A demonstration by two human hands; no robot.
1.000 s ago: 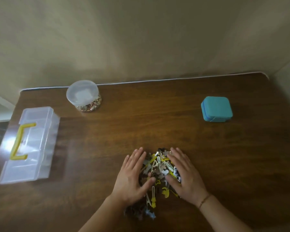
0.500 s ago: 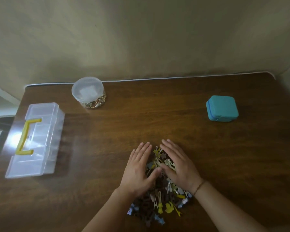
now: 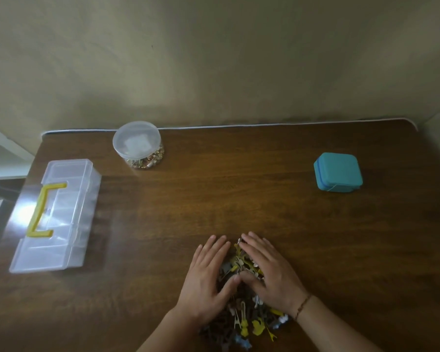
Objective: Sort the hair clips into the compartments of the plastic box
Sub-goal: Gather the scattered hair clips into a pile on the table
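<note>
clips (image 3: 241, 318): heap at near table (image 3: 239, 194) edge | left hand (image 3: 208, 278) and right hand (image 3: 269, 273): flat on heap, fingers straight, close together | box (image 3: 69, 224): closed, far left of heap

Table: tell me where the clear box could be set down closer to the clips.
Bare wood lies between the clear box and the left hand, and in the middle between the round tub and the teal case. Both hands, the right hand too, crowd the clips.
</note>
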